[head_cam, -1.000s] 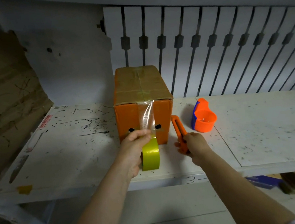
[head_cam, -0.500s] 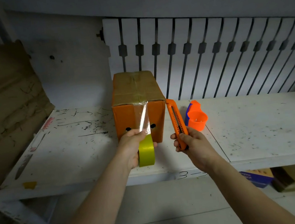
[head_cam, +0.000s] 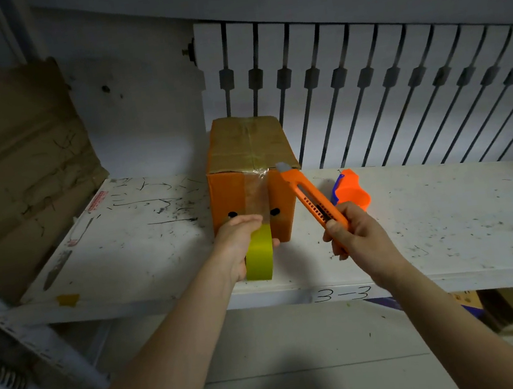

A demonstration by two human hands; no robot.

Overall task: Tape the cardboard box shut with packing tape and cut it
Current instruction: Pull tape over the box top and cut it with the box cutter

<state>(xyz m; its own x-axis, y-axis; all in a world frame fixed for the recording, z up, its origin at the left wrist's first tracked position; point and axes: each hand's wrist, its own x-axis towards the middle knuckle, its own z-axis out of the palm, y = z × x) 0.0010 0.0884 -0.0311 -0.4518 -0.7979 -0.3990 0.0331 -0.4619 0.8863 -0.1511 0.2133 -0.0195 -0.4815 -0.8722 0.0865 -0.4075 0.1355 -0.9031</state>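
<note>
**Knife tip at the box's top edge, tape held taut below**

The right hand point(head_cam: 358, 233) is wrapped around the lower end of the orange knife point(head_cam: 312, 202), its grip closed tight on the handle. The knife slants up and to the left, and its pale tip sits at the top front edge of the box point(head_cam: 248, 176), right where the clear tape point(head_cam: 256, 192) bends over that edge. The left hand point(head_cam: 238, 245) has its grip closed on the yellow-green tape roll point(head_cam: 259, 257), held just in front of the box's lower front face, with the strip running from the roll up the middle of the orange face onto the brown top.

The box stands on the white worktop point(head_cam: 430, 224), set back from the front edge, its far end close to the slatted wall panel point(head_cam: 396, 80). Just right of the box, behind the knife, lies an orange and blue tape holder point(head_cam: 350, 191). The worktop beyond it, to the right, is bare. To the left, scuffed surface stretches to a flattened cardboard sheet point(head_cam: 17, 152) leaning against the wall. The front edge bears the marking "3-3" point(head_cam: 341, 293).
</note>
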